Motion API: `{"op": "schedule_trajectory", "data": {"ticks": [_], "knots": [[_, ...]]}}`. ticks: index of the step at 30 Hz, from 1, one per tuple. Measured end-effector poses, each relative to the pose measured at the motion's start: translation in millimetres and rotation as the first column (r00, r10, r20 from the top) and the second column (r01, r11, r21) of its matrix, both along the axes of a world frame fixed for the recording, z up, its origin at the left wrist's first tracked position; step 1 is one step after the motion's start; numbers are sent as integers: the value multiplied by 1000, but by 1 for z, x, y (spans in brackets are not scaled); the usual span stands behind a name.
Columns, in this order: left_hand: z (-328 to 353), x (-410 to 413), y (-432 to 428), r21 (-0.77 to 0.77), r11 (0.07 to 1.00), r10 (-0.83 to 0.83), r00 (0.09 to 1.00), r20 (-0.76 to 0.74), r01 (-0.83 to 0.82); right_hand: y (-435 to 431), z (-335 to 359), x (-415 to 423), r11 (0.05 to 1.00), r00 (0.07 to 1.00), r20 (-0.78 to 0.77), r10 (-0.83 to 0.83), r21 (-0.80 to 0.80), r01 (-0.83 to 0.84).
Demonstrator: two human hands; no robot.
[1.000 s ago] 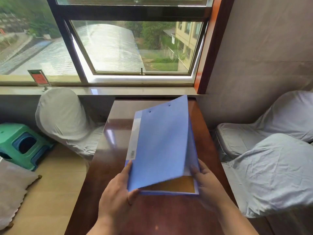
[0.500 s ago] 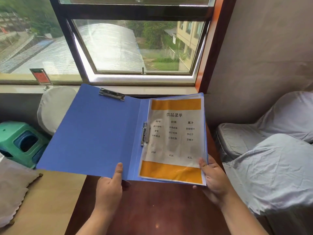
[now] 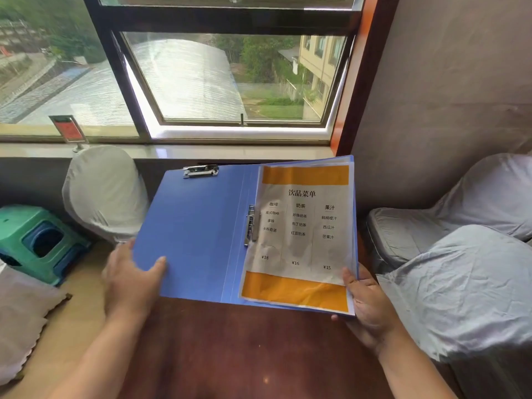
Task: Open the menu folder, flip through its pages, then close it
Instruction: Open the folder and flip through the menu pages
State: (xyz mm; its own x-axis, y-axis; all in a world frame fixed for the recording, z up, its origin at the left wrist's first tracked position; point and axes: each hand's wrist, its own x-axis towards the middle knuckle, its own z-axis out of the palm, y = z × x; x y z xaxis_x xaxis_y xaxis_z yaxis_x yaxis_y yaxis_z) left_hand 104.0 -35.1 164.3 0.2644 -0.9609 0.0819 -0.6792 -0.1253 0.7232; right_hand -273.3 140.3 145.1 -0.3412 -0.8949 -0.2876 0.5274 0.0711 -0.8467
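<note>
The blue menu folder (image 3: 198,231) lies open above the dark wooden table (image 3: 244,349). Its front cover is spread to the left, with a metal clip (image 3: 201,170) at its top edge. On the right half sits a menu page (image 3: 299,234) in a clear sleeve, white with orange bands and printed text, held by a spine clamp (image 3: 251,224). My left hand (image 3: 131,279) holds the cover's lower left corner, thumb on the inside. My right hand (image 3: 367,303) grips the folder's lower right corner, thumb on the page.
Cloth-covered chairs stand at the left (image 3: 105,191) and the right (image 3: 466,283). A green plastic stool (image 3: 37,240) sits on the floor at the left, with a grey cushion (image 3: 20,321) in front of it. A window sill and a small red sign (image 3: 67,129) lie beyond the table.
The front cover has swung fully open from right to left, showing the first menu page. My left hand slid outwards to the cover's left corner; my right hand stayed on the right corner.
</note>
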Motion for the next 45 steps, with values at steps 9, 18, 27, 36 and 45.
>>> {"op": "schedule_trajectory", "data": {"ticks": [9,18,27,36,45], "knots": [[14,-157,94,-2,673,-645,589,486,739,-23,8,43,994,997,65,37,-104,-30],[26,-169,102,-172,693,-630,704,328,700,-24,11,45,994,997,45,64,-95,-59],[34,-138,80,-255,896,-421,878,-228,363,-13,13,26,996,999,37,25,-82,-22],[-19,-63,36,128,987,159,646,-746,-95,-8,12,7,999,998,59,10,-51,-7],[13,-82,62,-427,895,-181,980,-83,129,-13,15,18,998,996,87,9,-61,-4]]}}
